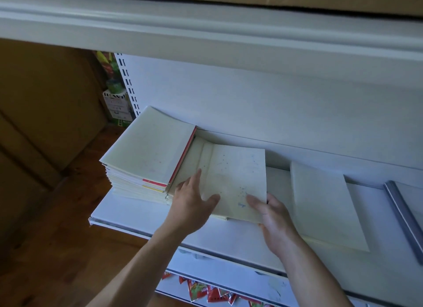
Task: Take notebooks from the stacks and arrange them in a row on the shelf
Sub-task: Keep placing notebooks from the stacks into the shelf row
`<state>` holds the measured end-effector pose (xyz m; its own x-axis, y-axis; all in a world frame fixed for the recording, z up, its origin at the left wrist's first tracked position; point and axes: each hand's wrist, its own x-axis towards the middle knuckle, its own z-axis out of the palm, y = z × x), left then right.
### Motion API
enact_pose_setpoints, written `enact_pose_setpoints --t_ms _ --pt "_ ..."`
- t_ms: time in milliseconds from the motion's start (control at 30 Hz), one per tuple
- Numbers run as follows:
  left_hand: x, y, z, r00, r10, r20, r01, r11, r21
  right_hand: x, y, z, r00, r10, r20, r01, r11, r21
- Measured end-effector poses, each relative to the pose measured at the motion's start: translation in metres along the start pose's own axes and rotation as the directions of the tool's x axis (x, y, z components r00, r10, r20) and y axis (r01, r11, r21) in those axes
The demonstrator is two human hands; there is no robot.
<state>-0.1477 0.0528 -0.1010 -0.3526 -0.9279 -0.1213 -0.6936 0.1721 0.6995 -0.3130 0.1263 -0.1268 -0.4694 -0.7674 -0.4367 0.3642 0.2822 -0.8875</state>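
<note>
Nearest, a lower shelf [167, 286] holds red snack packets [206, 293]. On the white shelf [128, 213] above, the left hand [194, 201] lies flat with its fingers spread. The right hand [274, 217] pinches the near corner of a speckled notebook [233, 174] atop a low stack, and a second copy might drag along. Left, the tall stack [137, 169] looks askew and could slide. One placed notebook [325, 203] lies to the right.

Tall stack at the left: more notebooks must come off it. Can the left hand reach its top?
Probably yes: the left hand is right beside the tall stack, whose top cover lies bare.
</note>
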Motion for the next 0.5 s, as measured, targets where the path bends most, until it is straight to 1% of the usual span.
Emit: enact_pose_setpoints --t_ms 67,100,133,200,233,267,367,433,500 --pt "0.001 0.004 0.001 0.997 -0.077 0.006 0.076 0.976 -0.202 -0.005 -0.005 -0.008 1.0 -0.025 0.004 0.024 0.999 0.031" --pt "0.0 0.006 0.004 0.993 -0.118 0.021 0.118 0.939 -0.322 -0.008 -0.008 -0.013 0.999 -0.031 0.01 0.03 0.998 0.054" --pt "-0.001 0.01 0.006 0.988 -0.147 0.048 0.153 0.873 -0.463 -0.012 -0.011 -0.019 0.999 -0.033 0.02 0.031 0.996 0.081" --pt "-0.003 0.018 0.013 0.974 -0.168 0.15 0.224 0.668 -0.709 -0.019 -0.018 -0.033 0.998 -0.049 0.039 0.043 0.991 0.125" --pt "-0.004 0.022 0.019 0.967 -0.158 0.197 0.253 0.586 -0.769 -0.022 -0.02 -0.042 0.997 -0.071 0.043 0.065 0.989 0.135" --pt "-0.005 0.027 0.026 0.964 -0.136 0.228 0.265 0.55 -0.792 -0.026 -0.022 -0.051 0.994 -0.101 0.038 0.096 0.987 0.129" --pt "-0.013 0.047 0.052 0.975 -0.011 0.224 0.192 0.554 -0.81 -0.035 -0.025 -0.088 0.986 -0.168 -0.025 0.169 0.985 0.037" --pt "-0.018 0.063 0.074 0.972 0.051 0.227 0.157 0.574 -0.804 -0.039 -0.025 -0.115 0.982 -0.175 -0.075 0.174 0.985 -0.013" --pt "-0.02 0.076 0.099 0.97 0.093 0.223 0.12 0.614 -0.78 -0.04 -0.023 -0.14 0.972 -0.185 -0.146 0.175 0.982 -0.077"
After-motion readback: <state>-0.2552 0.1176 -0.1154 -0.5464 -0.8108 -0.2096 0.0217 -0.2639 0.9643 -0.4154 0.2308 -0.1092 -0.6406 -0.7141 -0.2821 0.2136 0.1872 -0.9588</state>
